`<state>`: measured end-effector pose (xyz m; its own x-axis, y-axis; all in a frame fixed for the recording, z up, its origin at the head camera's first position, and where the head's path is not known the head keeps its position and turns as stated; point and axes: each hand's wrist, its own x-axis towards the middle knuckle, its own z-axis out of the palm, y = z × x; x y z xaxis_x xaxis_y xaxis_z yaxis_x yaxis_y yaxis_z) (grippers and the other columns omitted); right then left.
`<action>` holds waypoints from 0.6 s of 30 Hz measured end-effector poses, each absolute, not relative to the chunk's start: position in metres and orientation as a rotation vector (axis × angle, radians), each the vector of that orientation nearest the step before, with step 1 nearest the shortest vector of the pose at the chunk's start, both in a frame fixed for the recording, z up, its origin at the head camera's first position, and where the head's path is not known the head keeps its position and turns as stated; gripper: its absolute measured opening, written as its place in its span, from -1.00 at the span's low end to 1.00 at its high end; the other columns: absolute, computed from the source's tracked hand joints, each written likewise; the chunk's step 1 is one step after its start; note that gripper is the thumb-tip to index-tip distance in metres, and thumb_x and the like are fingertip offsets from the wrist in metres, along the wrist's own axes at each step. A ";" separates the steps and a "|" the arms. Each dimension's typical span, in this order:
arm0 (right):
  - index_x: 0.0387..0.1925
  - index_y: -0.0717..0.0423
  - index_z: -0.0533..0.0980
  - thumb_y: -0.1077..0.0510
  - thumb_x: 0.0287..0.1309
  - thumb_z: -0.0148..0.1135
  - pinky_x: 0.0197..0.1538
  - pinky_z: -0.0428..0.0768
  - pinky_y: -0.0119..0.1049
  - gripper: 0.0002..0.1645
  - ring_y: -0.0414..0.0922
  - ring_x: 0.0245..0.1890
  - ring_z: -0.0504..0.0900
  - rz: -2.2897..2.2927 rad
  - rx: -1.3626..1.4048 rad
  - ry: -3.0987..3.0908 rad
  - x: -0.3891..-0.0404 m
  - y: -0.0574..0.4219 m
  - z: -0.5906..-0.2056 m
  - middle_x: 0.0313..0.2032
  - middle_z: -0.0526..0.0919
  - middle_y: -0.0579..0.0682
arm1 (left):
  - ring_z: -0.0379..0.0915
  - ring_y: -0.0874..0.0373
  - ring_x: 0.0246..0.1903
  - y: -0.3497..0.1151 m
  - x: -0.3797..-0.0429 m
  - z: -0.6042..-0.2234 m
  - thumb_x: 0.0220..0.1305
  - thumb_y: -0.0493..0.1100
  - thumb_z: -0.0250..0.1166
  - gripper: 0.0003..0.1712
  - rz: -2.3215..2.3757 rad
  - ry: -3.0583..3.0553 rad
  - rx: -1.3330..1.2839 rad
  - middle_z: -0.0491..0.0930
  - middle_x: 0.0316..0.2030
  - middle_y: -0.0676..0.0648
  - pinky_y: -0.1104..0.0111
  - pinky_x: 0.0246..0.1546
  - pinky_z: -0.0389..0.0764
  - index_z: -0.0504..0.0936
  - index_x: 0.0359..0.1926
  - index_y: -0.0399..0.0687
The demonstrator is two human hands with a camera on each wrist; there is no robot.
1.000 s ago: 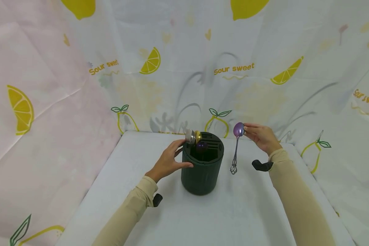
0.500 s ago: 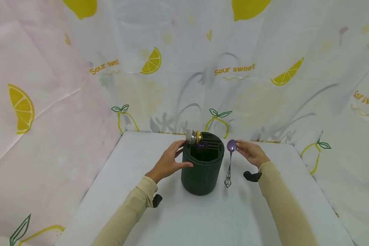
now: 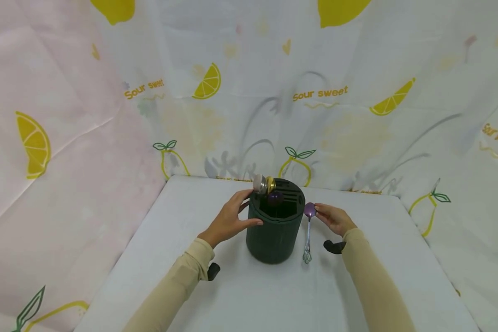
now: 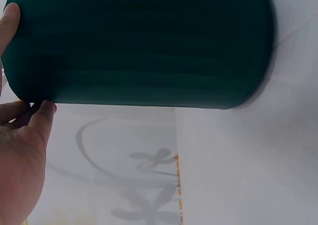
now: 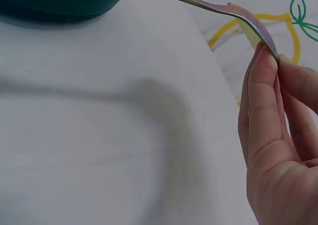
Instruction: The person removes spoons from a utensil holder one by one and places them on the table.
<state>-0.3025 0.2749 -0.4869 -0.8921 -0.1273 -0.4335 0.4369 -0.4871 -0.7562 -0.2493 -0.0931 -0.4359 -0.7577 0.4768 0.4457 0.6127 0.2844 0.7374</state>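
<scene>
My left hand steadies a dark green cutlery holder, thumb against its front and fingers at its left rim. In the left wrist view the holder's ribbed side fills the top, with fingertips at its edge. Beside the holder's right rim, my right hand pinches a shiny purple spoon by its bowl. The spoon hangs handle down, its ornate handle end lowest. In the right wrist view, thumb and fingers hold the bowl's edge.
Inside the holder, bowls up, stand a silver spoon, a gold one and a dark purple one. A slotted insert covers the holder's back part. Lemon-print cloth hangs behind the white table.
My right hand has brought the purple spoon left and down, close beside the holder. The left hand keeps its place on the holder.
</scene>
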 end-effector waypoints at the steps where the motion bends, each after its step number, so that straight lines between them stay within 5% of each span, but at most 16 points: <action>1: -0.36 0.22 0.67 0.45 0.28 0.15 0.05 0.64 -0.38 -0.78 -0.12 -0.23 0.71 -2.405 0.496 1.361 -0.302 0.275 -0.490 -0.28 0.70 0.08 | 0.18 0.20 0.33 -0.093 -0.249 -0.436 0.03 0.10 0.50 0.03 -1.474 -2.408 -1.029 0.23 0.32 0.05 0.34 0.29 0.40 0.18 0.44 0.00; 18: -0.40 0.15 0.67 0.40 0.26 0.21 -0.05 0.68 -0.42 -0.80 -0.18 -0.25 0.70 -2.308 0.605 1.484 -0.297 0.273 -0.514 -0.33 0.72 0.04 | 0.16 0.21 0.34 -0.093 -0.248 -0.435 0.05 0.14 0.47 0.04 -1.460 -2.444 -1.012 0.21 0.34 0.05 0.44 0.29 0.36 0.15 0.46 -0.01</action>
<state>-0.2974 0.2729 -0.5136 -0.8552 -0.0463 -0.5163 0.4890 -0.4028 -0.7737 -0.2481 -0.0933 -0.4354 -0.7691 0.4822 0.4194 0.5980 0.3113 0.7386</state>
